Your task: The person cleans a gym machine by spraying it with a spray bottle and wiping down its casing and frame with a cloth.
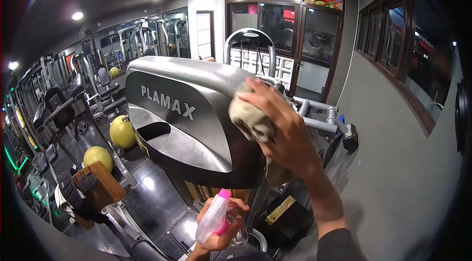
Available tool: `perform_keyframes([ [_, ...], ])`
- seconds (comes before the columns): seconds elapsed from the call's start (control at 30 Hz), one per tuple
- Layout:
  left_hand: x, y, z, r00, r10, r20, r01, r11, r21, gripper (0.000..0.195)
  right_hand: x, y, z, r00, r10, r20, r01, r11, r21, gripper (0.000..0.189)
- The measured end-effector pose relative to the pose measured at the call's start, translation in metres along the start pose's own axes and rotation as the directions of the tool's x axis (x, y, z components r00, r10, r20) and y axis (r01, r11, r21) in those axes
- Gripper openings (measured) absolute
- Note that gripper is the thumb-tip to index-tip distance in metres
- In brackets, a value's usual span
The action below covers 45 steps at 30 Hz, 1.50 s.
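Note:
A beige cloth (250,117) is bunched in my right hand (285,128), pressed to the right end of a grey gym machine's top housing (191,73). Part of the cloth hangs down below my palm. Lower in the view, my left hand (221,235) grips a clear spray bottle with a white and pink trigger head (214,216). Most of the bottle's body is hidden by my fingers. The housing carries the maker's name Plamax on its dark side panel (166,98), above an oval recess (153,131).
Padded arms and grey tubes (317,121) stick out right of the housing, near the grey wall (391,143). Two yellow exercise balls (122,132) rest on the dark tiled floor (147,187). A brown pad (99,183) belongs to equipment at lower left. Glass doors (317,43) stand behind.

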<state>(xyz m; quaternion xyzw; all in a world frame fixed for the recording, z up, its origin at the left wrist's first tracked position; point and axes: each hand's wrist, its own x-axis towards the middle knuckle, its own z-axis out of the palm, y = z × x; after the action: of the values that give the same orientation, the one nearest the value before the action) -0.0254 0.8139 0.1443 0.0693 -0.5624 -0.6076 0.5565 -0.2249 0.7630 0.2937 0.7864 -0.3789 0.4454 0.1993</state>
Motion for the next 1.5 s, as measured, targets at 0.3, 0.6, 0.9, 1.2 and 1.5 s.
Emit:
perform_keyframes([
  [0.3, -0.005, -0.007, -0.006, 1.000, 0.005, 0.007, -0.006, 0.993, 0.116, 0.042, -0.069, 0.011, 0.024, 0.949, 0.196, -0.249, -0.101, 0.932, 0.348, 0.049],
  [0.6, -0.001, -0.012, 0.001, 0.999, -0.044, 0.017, 0.044, 0.999, 0.000, 0.042, 0.032, 0.066, 0.011, 0.989, -0.116, -0.093, 0.118, 0.993, 0.020, 0.034],
  [0.9, -0.004, -0.031, 0.000, 0.998, -0.065, 0.018, 0.066, 0.996, -0.061, 0.041, -0.317, 0.108, 0.162, 0.722, 0.675, -0.152, -0.692, 0.703, -0.162, 0.046],
  [1.2, -0.001, -0.026, -0.007, 0.998, -0.060, -0.002, 0.060, 0.998, -0.011, 0.042, -0.178, 0.072, 0.089, 0.529, 0.830, -0.177, -0.710, 0.547, 0.443, 0.046],
  [1.5, 0.001, -0.027, -0.021, 1.000, -0.001, 0.001, 0.001, 1.000, -0.005, 0.040, -0.221, 0.031, 0.104, 0.501, 0.845, -0.188, -0.695, 0.522, 0.494, 0.038],
])
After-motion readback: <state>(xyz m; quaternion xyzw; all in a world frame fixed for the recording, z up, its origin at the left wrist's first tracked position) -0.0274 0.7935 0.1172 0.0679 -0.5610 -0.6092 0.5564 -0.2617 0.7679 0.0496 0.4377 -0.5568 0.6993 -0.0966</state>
